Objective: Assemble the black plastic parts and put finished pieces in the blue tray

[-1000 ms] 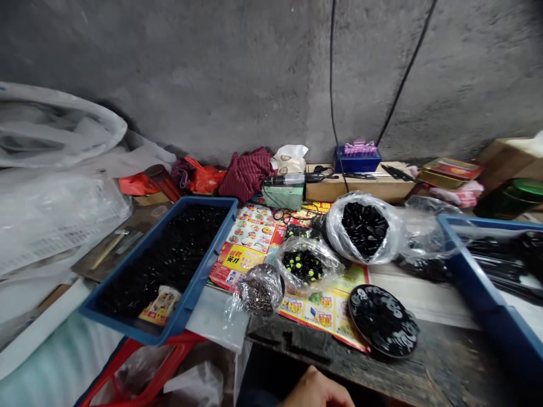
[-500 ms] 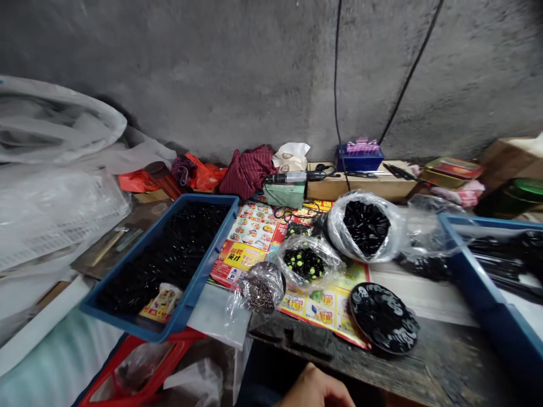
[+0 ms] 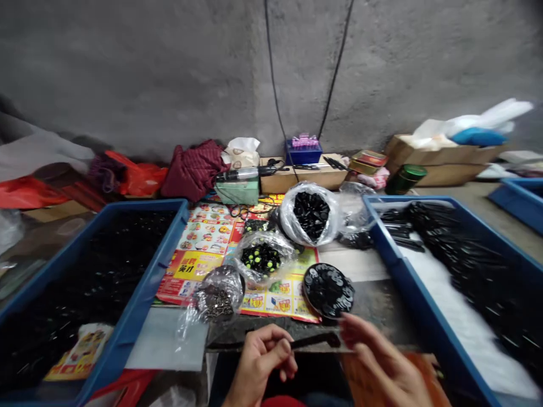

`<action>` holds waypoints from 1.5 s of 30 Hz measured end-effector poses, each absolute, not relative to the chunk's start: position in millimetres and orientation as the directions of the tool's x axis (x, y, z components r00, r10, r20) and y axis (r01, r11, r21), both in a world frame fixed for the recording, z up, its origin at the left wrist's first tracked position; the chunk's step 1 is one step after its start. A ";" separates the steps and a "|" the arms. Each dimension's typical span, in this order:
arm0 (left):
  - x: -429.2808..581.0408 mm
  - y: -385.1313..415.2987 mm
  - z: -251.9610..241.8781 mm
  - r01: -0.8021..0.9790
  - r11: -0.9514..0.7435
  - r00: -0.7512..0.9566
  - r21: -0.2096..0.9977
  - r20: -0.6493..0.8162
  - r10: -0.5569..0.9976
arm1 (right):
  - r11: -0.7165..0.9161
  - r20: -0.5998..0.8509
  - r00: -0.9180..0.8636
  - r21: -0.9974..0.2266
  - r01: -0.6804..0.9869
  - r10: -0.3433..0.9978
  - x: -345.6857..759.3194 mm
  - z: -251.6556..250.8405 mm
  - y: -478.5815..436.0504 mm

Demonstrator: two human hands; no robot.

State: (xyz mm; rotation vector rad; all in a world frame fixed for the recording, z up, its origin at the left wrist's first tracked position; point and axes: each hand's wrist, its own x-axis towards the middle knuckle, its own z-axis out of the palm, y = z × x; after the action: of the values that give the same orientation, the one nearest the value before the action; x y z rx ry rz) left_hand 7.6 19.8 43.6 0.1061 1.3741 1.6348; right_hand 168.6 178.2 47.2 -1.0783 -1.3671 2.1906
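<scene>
Both hands are now raised over the counter point(image 3: 373, 297): a black plastic strip point(image 3: 314, 341) is pinched by the left hand point(image 3: 258, 362), the right hand point(image 3: 377, 356) held half open just beside its end.

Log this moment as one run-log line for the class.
left hand: holds black plastic piece | right hand: near its end | beside: blue plastic tray

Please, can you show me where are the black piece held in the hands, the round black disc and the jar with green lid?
Black piece point(image 3: 316, 341): head view, on its middle.
Round black disc point(image 3: 328, 291): head view, on its centre.
Jar with green lid point(image 3: 408, 171): head view, on the lid.
</scene>
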 end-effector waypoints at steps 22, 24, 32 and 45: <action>-35.1 116.1 40.6 0.668 0.199 -0.415 0.717 0.137 0.899 | -0.881 -0.600 -0.649 -0.377 -0.287 0.469 146.5 32.0 159.4; -32.4 121.3 37.8 0.728 0.215 -0.395 0.651 0.142 0.908 | -0.880 -0.598 -0.652 -0.385 -0.277 0.466 147.1 32.0 159.6; -27.7 128.6 34.2 0.755 0.223 -0.381 0.617 0.135 0.915 | -0.879 -0.602 -0.655 -0.418 -0.230 0.457 148.0 26.7 160.6; -33.6 129.8 36.2 0.738 0.156 -0.350 0.657 0.175 0.920 | -0.887 -0.624 -0.658 -0.436 -0.153 0.420 149.6 27.4 158.5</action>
State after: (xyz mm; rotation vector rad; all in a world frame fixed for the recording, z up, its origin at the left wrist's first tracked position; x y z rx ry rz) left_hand -33.6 129.8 36.2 1.6053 2.1688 0.9831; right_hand 149.6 158.5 27.4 -1.0883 -0.5018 2.5521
